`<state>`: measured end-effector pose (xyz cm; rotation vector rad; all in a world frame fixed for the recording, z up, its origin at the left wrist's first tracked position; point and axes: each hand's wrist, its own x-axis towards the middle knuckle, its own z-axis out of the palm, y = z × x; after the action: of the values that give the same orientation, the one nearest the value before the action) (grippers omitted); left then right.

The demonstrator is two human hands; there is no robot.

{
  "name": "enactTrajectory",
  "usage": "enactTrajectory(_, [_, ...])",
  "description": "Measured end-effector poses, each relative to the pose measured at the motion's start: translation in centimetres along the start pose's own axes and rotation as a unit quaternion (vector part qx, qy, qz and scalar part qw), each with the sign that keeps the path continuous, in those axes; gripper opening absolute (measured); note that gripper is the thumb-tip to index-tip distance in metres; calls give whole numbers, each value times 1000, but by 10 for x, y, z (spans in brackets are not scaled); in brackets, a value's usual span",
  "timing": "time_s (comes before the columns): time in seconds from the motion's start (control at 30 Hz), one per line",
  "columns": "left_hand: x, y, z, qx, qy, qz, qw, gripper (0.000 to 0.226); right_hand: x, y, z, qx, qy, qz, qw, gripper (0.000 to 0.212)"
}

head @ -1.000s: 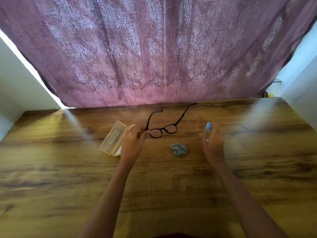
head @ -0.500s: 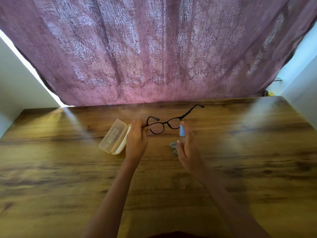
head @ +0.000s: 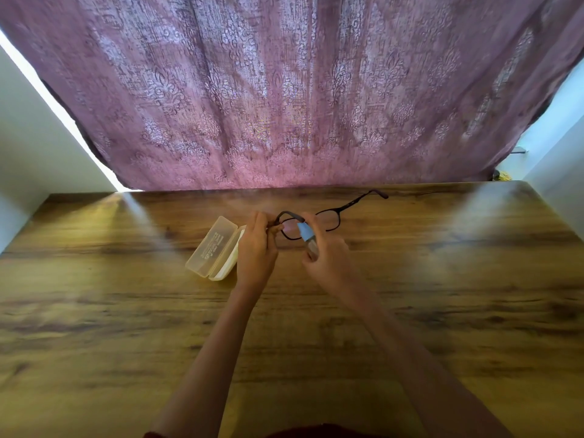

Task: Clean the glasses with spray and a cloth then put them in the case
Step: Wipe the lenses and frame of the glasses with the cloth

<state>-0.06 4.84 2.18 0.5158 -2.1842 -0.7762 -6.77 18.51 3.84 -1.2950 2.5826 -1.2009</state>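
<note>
My left hand pinches the left corner of the black-framed glasses and holds them up above the table, arms unfolded and pointing away from me. My right hand grips a small clear spray bottle with a blue top, its top close against the left lens. The translucent cream case lies open on the table just left of my left hand. The grey cloth is hidden behind my right hand.
The wooden table spreads wide on all sides of my hands. A purple patterned curtain hangs along the table's far edge. White walls close in at the left and right.
My right hand has carried the spray bottle leftward from the table's right side up to the glasses. My left hand raised the glasses slightly. The cloth has become hidden.
</note>
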Motion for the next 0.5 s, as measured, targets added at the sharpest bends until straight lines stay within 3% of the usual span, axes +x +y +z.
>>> enactTrajectory(0.5, [1, 3, 3, -13, 1, 11, 1000, 10, 8, -4, -4, 5, -12, -22, 1000, 72])
